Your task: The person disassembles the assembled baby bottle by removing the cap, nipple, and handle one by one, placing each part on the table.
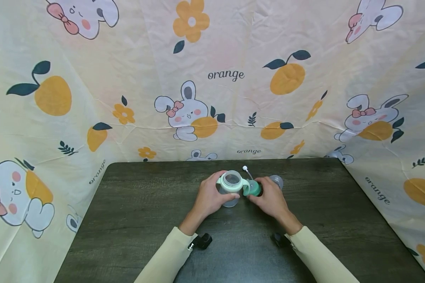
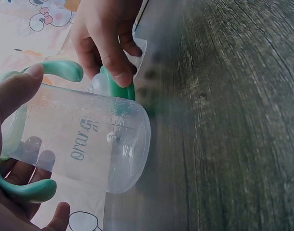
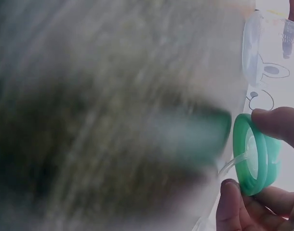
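Note:
My left hand (image 1: 211, 193) grips a clear baby bottle (image 2: 89, 139) round its pale green collar, which carries two curved handles (image 2: 30, 190). The bottle's mouth faces up, open, and printed lettering shows on its side. Just to the right, my right hand (image 1: 271, 196) pinches a green screw ring (image 3: 263, 161) between thumb and fingers. A clear nipple part sits inside that ring, and a thin straw (image 3: 230, 166) runs out of it. The straw's white weighted end (image 1: 245, 168) points toward the far table edge. In the head view the ring is close beside the right handle.
A clear dome-shaped cover (image 1: 277, 181) stands on the dark wooden table (image 1: 145, 204) just beyond my right hand. A cloth printed with rabbits and oranges (image 1: 233, 106) hangs behind the table's far edge and along both sides.

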A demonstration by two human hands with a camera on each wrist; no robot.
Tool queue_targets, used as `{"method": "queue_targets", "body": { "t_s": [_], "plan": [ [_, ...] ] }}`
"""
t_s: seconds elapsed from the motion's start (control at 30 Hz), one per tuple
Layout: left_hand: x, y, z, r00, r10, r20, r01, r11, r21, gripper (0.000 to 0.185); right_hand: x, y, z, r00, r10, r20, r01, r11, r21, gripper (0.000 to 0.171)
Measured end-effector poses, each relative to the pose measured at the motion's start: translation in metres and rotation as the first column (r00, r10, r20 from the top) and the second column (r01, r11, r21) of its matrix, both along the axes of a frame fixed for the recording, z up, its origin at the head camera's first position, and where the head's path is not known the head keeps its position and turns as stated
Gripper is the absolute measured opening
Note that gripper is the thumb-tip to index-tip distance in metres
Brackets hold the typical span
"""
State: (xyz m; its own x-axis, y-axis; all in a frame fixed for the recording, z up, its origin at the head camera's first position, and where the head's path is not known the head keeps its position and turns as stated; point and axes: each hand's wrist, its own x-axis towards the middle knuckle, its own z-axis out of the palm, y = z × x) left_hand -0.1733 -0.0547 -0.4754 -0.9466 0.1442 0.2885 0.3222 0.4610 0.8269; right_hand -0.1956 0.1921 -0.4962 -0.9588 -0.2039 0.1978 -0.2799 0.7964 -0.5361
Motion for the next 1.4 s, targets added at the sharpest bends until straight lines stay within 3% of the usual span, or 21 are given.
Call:
{"method": "queue_targets", "body": {
  "t_s": [0.77,1.4],
  "plan": [
    [0.003,0.003,-0.005,1.000,0.009,-0.020,-0.009,1.000,0.000,0.081,-0.012,0.004,0.011,0.993,-0.041,0.108,0.021,0.983,0.180,0.058],
    [0.003,0.004,-0.002,1.000,0.009,-0.006,-0.009,1.000,-0.006,0.082,-0.018,0.000,0.010,0.990,-0.043,0.134,0.012,0.974,0.228,0.067]
  ]
}}
